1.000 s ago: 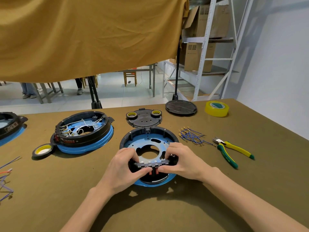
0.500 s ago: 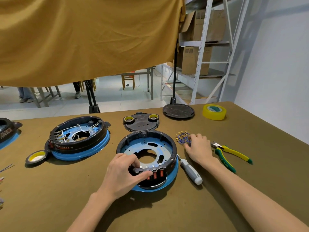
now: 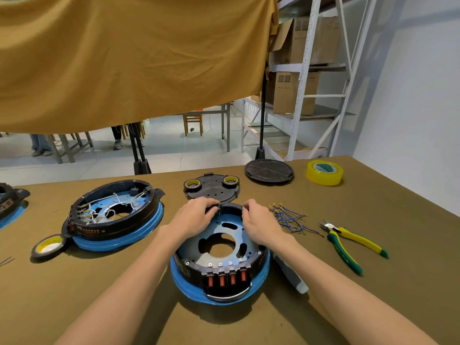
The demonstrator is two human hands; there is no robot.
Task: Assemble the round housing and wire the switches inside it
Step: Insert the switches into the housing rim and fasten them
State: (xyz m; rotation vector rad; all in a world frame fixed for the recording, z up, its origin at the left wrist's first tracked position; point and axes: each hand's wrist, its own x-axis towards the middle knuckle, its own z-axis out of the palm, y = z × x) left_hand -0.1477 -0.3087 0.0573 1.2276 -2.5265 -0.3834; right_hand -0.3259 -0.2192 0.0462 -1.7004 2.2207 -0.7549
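Head view: on the olive surface [image 3: 373, 282] sits the round housing [image 3: 221, 277] — centre, red switches [image 3: 227, 278] facing the camera. Both hands grip its far rim — left hand [image 3: 193, 216] and right hand [image 3: 258, 221], fingers curled over the edge.

The round housing [image 3: 220, 255] sits mid-bench [image 3: 373, 295], a wired housing [image 3: 114, 215] to its left. Loose wires [image 3: 290, 217] and pliers [image 3: 348, 242] lie right; a cover plate [image 3: 212, 188] lies behind.
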